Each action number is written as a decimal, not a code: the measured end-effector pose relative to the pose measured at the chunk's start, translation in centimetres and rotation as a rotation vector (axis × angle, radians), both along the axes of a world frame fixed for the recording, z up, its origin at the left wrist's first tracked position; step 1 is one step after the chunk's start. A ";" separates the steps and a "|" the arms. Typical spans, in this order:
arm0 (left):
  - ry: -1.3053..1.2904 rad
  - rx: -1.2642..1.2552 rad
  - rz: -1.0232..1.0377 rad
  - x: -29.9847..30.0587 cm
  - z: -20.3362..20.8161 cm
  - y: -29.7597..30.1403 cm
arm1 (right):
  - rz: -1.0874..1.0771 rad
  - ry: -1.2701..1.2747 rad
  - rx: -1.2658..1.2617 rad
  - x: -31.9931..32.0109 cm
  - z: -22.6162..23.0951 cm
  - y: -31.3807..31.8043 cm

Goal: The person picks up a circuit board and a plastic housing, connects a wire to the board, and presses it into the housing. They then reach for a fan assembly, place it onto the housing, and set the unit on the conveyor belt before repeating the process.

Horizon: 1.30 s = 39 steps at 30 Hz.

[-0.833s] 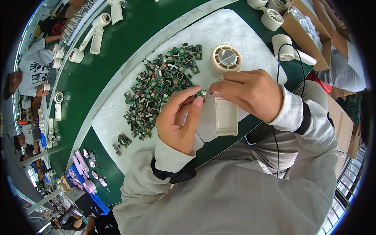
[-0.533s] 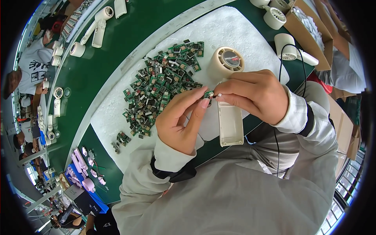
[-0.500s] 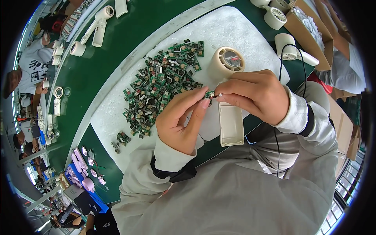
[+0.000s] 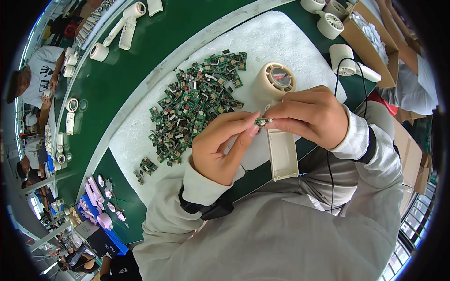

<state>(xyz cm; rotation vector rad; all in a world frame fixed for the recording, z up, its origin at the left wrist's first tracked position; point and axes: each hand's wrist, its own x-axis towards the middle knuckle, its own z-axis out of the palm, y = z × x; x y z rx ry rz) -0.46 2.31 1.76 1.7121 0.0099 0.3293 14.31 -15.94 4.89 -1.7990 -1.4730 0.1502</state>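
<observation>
Between the thumb and fingers of my left hand (image 4: 216, 149) is a small green circuit board (image 4: 260, 122). My right hand (image 4: 315, 118) pinches a tiny white connector (image 4: 269, 120) right at the board's edge; whether it is seated in the board cannot be made out. Under my right hand lies a cream plastic housing, with a round vented head (image 4: 280, 76) above and an open, hollow handle (image 4: 284, 157) below. Its middle is hidden by my right fingers. To the left, a heap of similar circuit boards (image 4: 192, 105) covers part of a white foam sheet (image 4: 136, 140).
More cream housings (image 4: 342, 58) stand at the right beside a cardboard box (image 4: 370, 42) of white parts. A black cable (image 4: 331, 180) hangs near my right sleeve. Pink parts (image 4: 95, 192) and a blue tray (image 4: 115, 239) lie lower left. Co-workers sit along the green table (image 4: 154, 40).
Both hands have shifted slightly right and down, and the housing with them. The connector and board, a little apart before, are now close together.
</observation>
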 end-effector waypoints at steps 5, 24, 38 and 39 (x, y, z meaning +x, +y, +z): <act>0.026 -0.276 -0.170 0.3 -0.6 0.8 | 0.017 0.076 0.039 0.1 -0.2 0.0; 0.068 -0.395 -0.038 0.3 -0.3 0.2 | -0.155 0.247 0.012 -1.1 0.2 0.8; 0.151 -0.502 0.014 0.0 0.3 -0.1 | -0.066 0.245 0.066 -1.0 -0.2 0.7; 0.148 -0.503 0.006 0.0 0.3 -0.1 | -0.066 0.247 0.066 -0.9 -0.2 0.7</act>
